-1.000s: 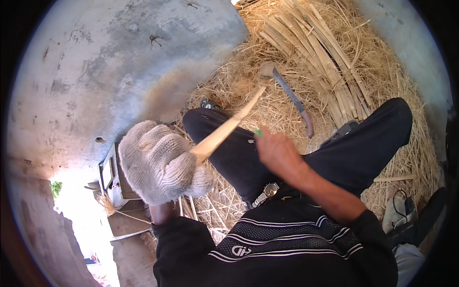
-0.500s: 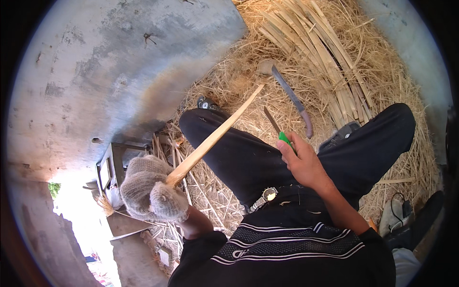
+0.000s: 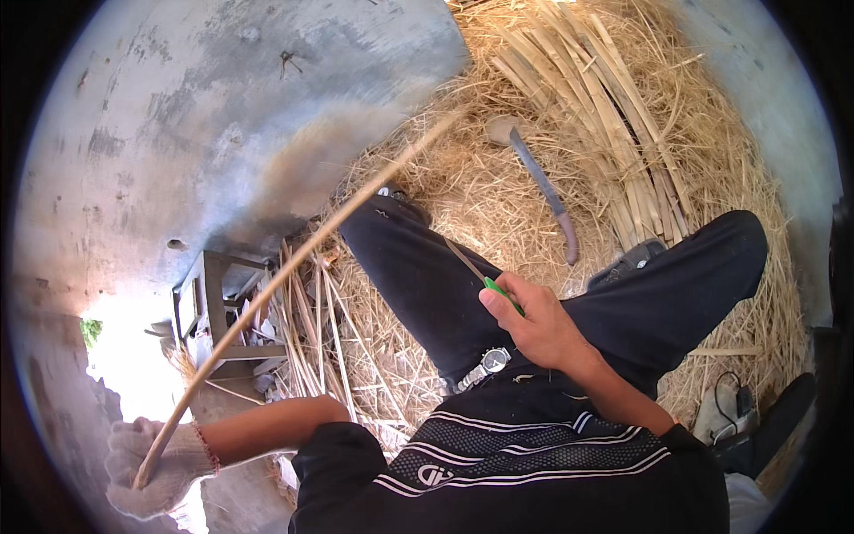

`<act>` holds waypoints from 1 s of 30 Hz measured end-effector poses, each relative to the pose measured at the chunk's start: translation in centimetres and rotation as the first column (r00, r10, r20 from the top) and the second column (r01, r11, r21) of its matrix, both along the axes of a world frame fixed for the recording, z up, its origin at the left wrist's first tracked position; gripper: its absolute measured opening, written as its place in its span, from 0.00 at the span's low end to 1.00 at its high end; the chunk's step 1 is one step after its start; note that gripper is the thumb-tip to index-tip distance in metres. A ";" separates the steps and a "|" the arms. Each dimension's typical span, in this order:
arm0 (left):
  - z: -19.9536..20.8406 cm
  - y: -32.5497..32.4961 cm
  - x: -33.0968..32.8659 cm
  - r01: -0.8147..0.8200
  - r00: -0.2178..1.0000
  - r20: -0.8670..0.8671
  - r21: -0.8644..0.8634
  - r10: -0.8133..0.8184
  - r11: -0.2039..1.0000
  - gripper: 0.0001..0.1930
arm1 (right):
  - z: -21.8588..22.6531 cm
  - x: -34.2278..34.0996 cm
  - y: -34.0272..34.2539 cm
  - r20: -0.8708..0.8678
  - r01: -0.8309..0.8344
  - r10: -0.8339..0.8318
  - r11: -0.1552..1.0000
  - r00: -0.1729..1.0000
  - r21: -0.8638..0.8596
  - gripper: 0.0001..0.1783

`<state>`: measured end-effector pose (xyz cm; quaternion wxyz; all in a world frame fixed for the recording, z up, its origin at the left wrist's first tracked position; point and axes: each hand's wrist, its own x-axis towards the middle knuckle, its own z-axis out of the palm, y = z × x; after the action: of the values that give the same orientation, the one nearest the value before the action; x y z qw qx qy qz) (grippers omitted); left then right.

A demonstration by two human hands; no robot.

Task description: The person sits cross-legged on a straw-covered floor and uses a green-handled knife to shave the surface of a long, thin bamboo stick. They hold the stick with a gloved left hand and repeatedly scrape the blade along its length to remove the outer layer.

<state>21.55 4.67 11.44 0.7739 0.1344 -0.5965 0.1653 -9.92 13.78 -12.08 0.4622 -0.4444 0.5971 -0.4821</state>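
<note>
My left hand point(image 3: 153, 463), in a light knitted glove, is wrapped round the lower end of a long wooden strip point(image 3: 294, 260) at the lower left. The strip slants up and away to the right, its far tip over the shavings. In front of my body, my bare right hand point(image 3: 538, 325) grips a green-handled knife point(image 3: 503, 295). Its narrow blade points up and left over my left thigh, apart from the strip. A large machete-like knife point(image 3: 541, 182) with a brownish handle lies on the shavings beyond my right hand.
A bundle of wooden strips point(image 3: 614, 125) lies on the shavings point(image 3: 471, 196) at the far right. A wall point(image 3: 222, 116) rises on the left. Beside it stands a small frame-like stool point(image 3: 213, 303) near loose strips. A silver watch point(image 3: 489, 363) rests by my lap.
My left hand has moved down and left with the strip, showing much more of its length. My right hand has shifted slightly left and down with the knife.
</note>
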 end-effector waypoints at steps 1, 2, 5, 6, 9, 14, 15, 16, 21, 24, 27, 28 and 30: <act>0.0 0.4 1.1 -0.011 1.000 -0.018 -0.005 0.011 1.000 0.18 | -0.1 -0.1 0.0 -0.003 -0.004 0.004 1.000 1.000 0.001 0.23; 0.1 0.6 2.2 -0.020 0.999 -0.035 -0.009 0.020 1.000 0.18 | -0.1 -0.1 0.0 -0.006 -0.006 0.006 1.000 1.000 0.003 0.23; -3.3 1.8 -4.4 -0.238 0.953 -0.179 0.059 0.245 0.969 0.23 | 0.0 0.9 -0.5 -0.010 -0.061 0.061 0.997 0.998 0.048 0.23; -5.3 2.4 -4.6 0.084 0.990 -0.121 0.082 -0.073 0.993 0.23 | 0.3 1.6 -0.5 0.011 -0.093 0.092 0.995 0.996 0.024 0.23; -11.9 0.4 -8.8 0.090 0.829 0.520 0.239 -0.205 0.967 0.17 | 0.4 1.5 -0.6 -0.008 -0.068 0.068 0.998 0.998 -0.005 0.22; -16.2 1.1 -12.0 -0.052 0.663 0.673 0.479 -0.329 0.876 0.23 | 1.7 2.1 -0.1 -0.136 -0.076 0.056 0.986 0.989 -0.146 0.16; -16.5 1.1 -11.6 -0.003 0.732 0.623 0.409 -0.277 0.912 0.22 | 1.8 2.2 0.1 -0.150 -0.098 0.068 0.975 0.986 -0.202 0.13; -16.3 1.5 -11.3 0.047 0.794 0.533 0.427 -0.293 0.903 0.20 | 2.3 2.2 0.1 -0.145 -0.124 0.093 0.966 0.985 -0.225 0.14; -16.4 3.7 -10.0 -0.107 0.906 0.416 0.401 -0.077 0.910 0.16 | 3.8 3.2 0.1 -0.152 -0.222 0.172 0.878 0.973 -0.424 0.15; -18.4 2.7 -9.2 -0.044 0.899 0.385 0.557 -0.211 0.829 0.17 | 3.1 3.4 -0.9 -0.217 -0.177 0.098 0.907 0.971 -0.383 0.15; -22.5 2.1 -8.7 0.112 0.930 0.211 0.619 -0.302 0.777 0.20 | 0.0 3.5 -2.5 -0.459 -0.127 0.048 0.982 0.887 -0.142 0.15; -22.8 1.6 -8.3 0.163 0.912 0.206 0.613 -0.355 0.773 0.20 | 0.6 3.5 -2.4 -0.440 -0.165 0.050 0.960 0.897 -0.227 0.15; -22.1 0.9 -8.3 0.265 0.841 0.222 0.625 -0.493 0.735 0.21 | 3.6 3.5 -1.1 -0.378 -0.227 0.073 0.896 0.923 -0.382 0.15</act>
<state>13.21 5.54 -10.64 0.5862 0.1986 -0.7683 -0.1630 -6.45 12.68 -8.53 0.2772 -0.6578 0.5165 -0.4730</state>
